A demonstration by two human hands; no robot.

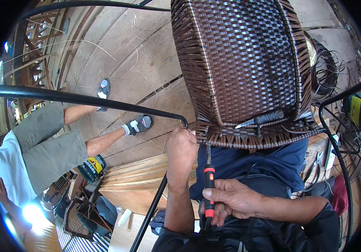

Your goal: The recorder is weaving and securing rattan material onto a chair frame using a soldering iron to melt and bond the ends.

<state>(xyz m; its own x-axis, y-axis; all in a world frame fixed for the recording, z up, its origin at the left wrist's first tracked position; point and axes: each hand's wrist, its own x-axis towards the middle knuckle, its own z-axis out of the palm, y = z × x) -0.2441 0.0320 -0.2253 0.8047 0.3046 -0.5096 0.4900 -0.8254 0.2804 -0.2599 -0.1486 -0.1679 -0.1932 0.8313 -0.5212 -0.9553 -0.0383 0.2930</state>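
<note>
Wicker seat nearly woven, edge under work.
The woven chair seat (241,63) at 12 o'clock looks fully covered; only its near rim seems unfinished. The left hand (181,151) fingers clench the rim corner by the black frame (84,98); the right hand (231,199) fingers grip a red-and-black screwdriver (209,185), tip up at the rim.

A screwdriver (208,185) with a black and red handle is held upright, its thin dark shaft pointed up into the lower edge of a woven seat (243,71). The seat is plaited from dark brown and pale strips in a checkered weave, stretched over a black metal frame (84,99) and tilted away, its bound rim turned nearest.
</note>
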